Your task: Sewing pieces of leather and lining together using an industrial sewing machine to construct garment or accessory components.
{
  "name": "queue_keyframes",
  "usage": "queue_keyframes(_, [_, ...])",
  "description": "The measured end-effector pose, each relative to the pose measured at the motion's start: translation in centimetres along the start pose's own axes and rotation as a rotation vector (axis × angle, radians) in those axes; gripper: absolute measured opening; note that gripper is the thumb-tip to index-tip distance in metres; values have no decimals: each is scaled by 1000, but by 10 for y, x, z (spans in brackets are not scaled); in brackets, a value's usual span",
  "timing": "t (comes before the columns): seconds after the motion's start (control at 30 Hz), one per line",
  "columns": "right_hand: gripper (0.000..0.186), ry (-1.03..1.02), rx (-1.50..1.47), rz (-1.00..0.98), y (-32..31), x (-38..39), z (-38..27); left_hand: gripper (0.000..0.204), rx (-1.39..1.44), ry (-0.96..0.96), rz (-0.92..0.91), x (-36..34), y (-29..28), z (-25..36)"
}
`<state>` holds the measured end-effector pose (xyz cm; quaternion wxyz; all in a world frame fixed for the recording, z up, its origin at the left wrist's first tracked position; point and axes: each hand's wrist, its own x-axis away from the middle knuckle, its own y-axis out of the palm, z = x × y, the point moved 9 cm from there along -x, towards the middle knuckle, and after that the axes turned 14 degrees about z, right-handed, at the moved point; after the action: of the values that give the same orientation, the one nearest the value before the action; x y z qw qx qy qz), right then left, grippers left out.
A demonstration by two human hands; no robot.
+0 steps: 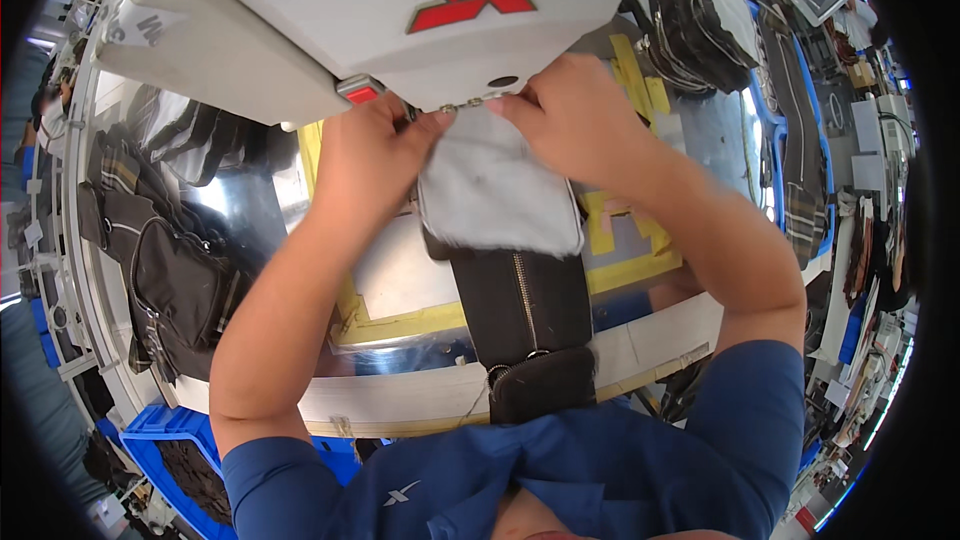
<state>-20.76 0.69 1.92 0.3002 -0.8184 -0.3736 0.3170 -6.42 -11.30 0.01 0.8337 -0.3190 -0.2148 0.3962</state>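
Nearest: a rounded black fabric pouch overhangs the near lip of the white-edged metal tabletop. It joins a long black fabric strip with a brass-coloured metal zipper down it. Beyond that, the pale grey rectangular fabric panel, dark-edged, lies over the strip's far part, its far edge right at the machine.

Status, as a judgement: partway. Zipper is in the strip and the pouch looks attached; the far edge looks like the open item (stitching there isn't visible, so no call on it).

Fingers: the person's left hand has thumb and fingers close together, pinching the far edge at its left corner. The right hand appears to pinch the same edge at its right, thumb on top; some fingertips are hidden. Neither hand is spread.

Just past the fingers: the bulky off-white machine head. Off to the left, a heap of dark fabric pieces; far right, a stack of black-and-grey fabric pieces.
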Motion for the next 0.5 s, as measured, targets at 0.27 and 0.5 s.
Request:
queue_keyframes(0.27, [27,-113,-18,69,0,-16,7,42,-87,363,144,-27,10,-4])
queue_keyframes(0.5, [29,-29,-15,32,8,-22,20,42,-79,549,235,-28,6,1])
